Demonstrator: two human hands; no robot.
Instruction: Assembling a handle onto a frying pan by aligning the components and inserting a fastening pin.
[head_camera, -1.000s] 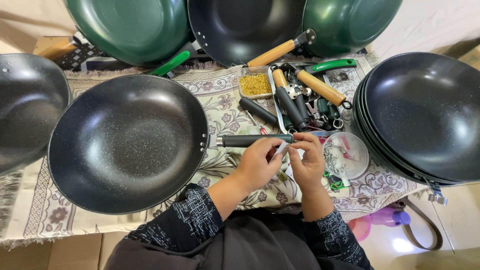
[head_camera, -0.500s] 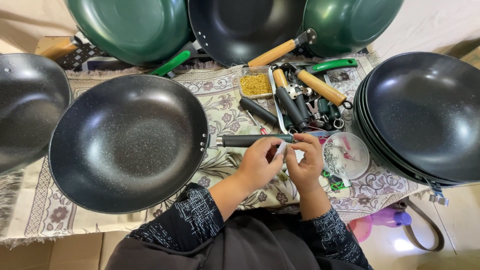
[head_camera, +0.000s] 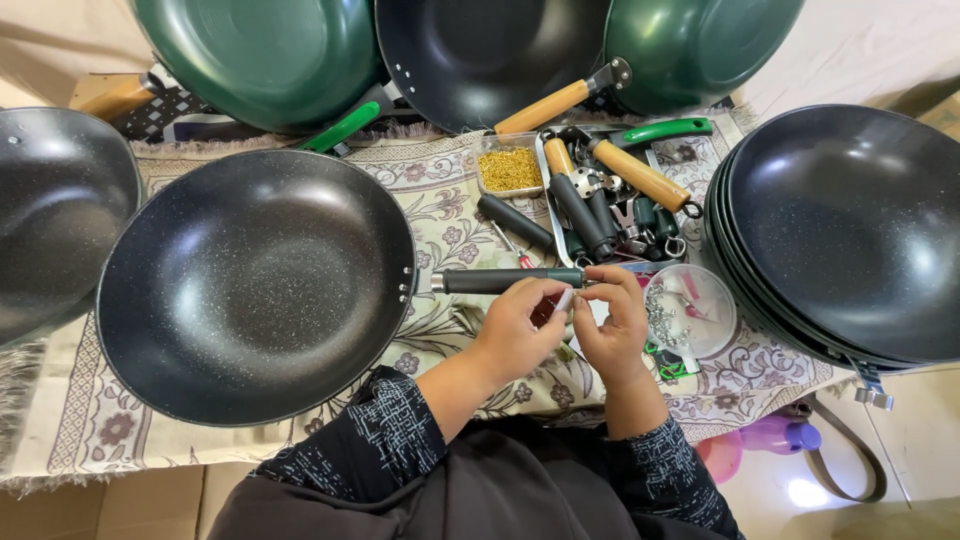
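A large black speckled wok (head_camera: 255, 285) lies on a patterned cloth (head_camera: 440, 200), its dark grey handle (head_camera: 505, 280) pointing right. Both hands meet at the free end of that handle. My left hand (head_camera: 520, 330) pinches a small pale part (head_camera: 563, 300) between thumb and fingers. My right hand (head_camera: 612, 325) curls its fingertips over the handle's end, touching the left hand. What lies between the two palms is hidden.
A tray (head_camera: 545, 165) of loose wooden and black handles, a small box of gold screws (head_camera: 510, 170) and a round clear tub of hardware (head_camera: 692, 310) sit close by. Black woks are stacked at right (head_camera: 850, 230). Green woks (head_camera: 260, 50) and black woks (head_camera: 50, 210) ring the cloth.
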